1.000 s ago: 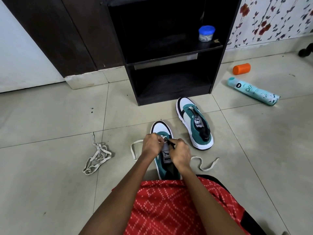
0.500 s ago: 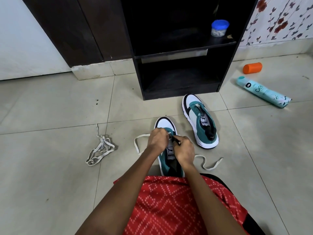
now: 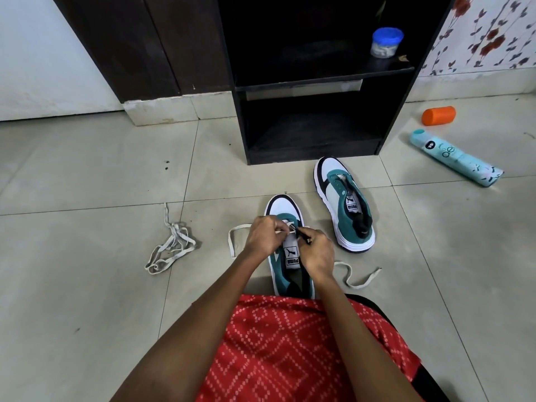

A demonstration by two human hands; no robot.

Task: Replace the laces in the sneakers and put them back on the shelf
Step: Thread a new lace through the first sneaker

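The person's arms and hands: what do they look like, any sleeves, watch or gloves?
The left forearm and right forearm are bare, no sleeves in view. The left hand and right hand are ungloved; no watch or bracelet shows at either wrist. A red garment with white dotted diamonds covers the lap.

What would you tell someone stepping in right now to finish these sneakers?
Left hand and right hand: both pinch the lace at the front eyelets of the near sneaker.
Far sneaker: no lace visible, on the floor before the shelf. A loose lace heap lies to the left.
Done: lacing begun on the near sneaker.
Left: finish it, lace the far sneaker, shelve both.
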